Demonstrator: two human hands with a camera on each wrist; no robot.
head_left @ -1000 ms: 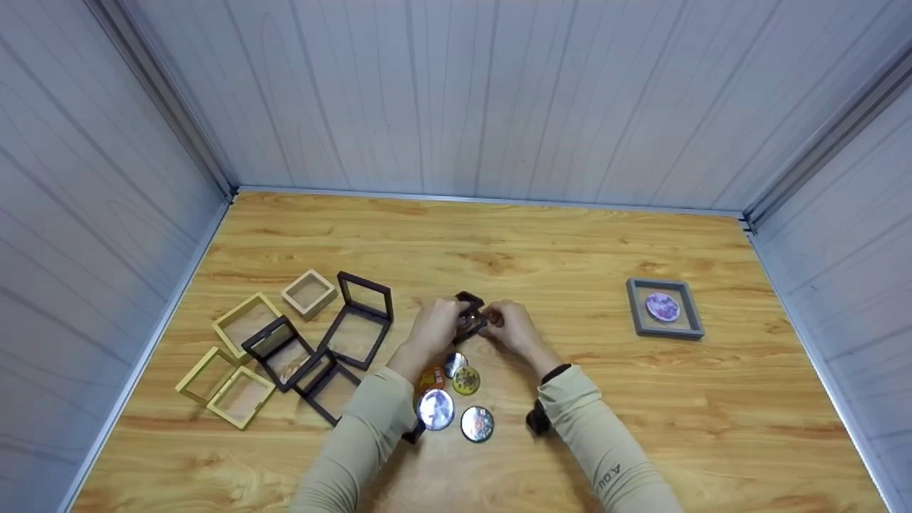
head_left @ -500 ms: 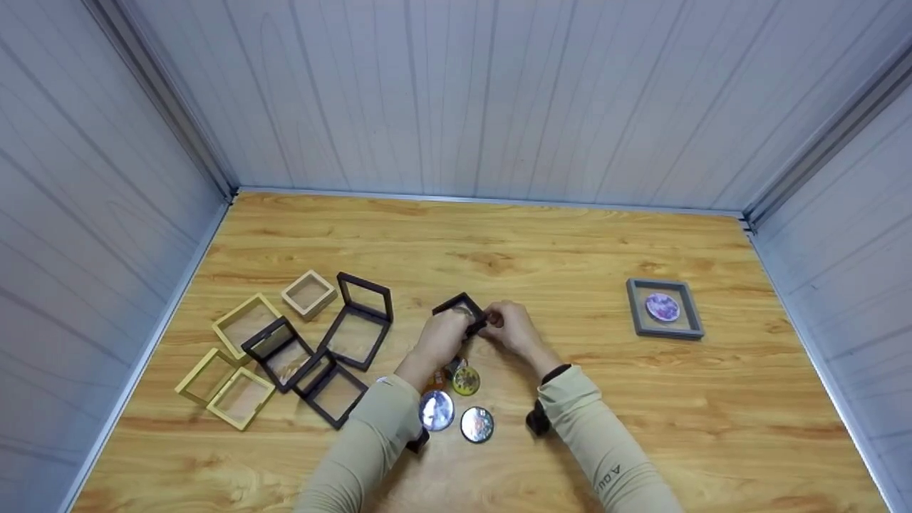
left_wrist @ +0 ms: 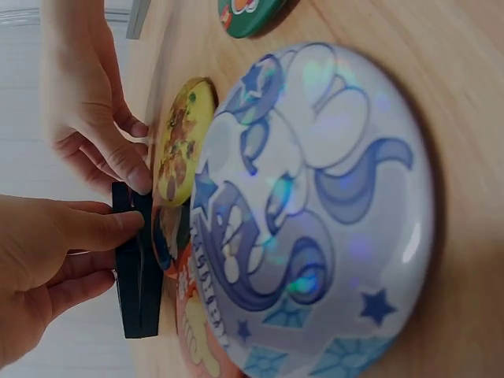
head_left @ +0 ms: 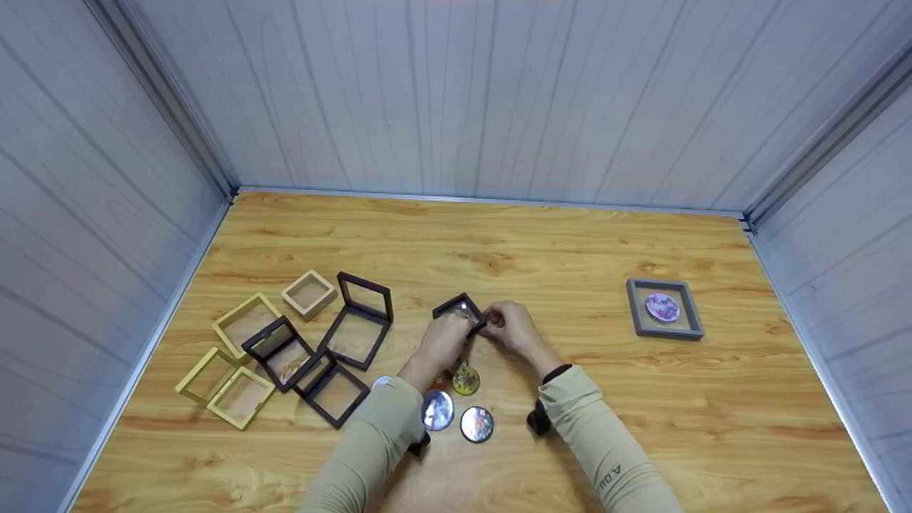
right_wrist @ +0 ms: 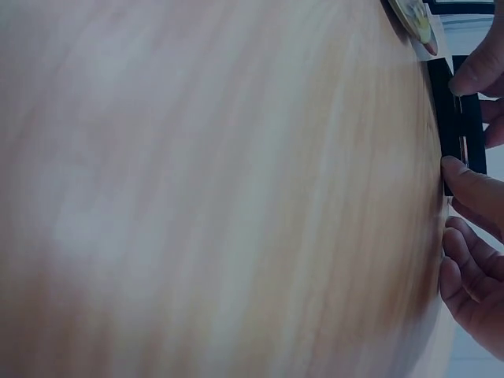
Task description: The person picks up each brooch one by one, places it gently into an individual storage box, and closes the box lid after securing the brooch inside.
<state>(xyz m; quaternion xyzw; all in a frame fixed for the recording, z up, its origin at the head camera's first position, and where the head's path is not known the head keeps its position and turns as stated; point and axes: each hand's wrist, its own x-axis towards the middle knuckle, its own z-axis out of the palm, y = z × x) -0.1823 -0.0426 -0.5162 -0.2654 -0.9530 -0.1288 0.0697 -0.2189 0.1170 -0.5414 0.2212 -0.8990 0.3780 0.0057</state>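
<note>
Surface: we record a wooden tabletop (head_left: 541,249), enclosed left, far and right by pale panelled walls (head_left: 499,92) that meet its edges.

In hand: a small black frame case (head_left: 460,311), held just above mid-table. Our left hand (head_left: 443,339) and right hand (head_left: 514,326) come together on it, fingers pinching its edges from either side; the left wrist view shows its two halves nearly closed.

Near side of it: round badges, a holographic one (head_left: 437,410), a yellow one (head_left: 466,380), another (head_left: 477,424).

Left: a cluster of black open frames (head_left: 356,324) and tan frames (head_left: 239,356).

Right, well apart: a grey frame (head_left: 664,308) containing a badge.

Obscured: what sits inside the held case we cannot tell; our sleeves cover some badges; the right wrist view is mostly blurred wood.

Open room: far half of the table, and the stretch between hands and grey frame.
</note>
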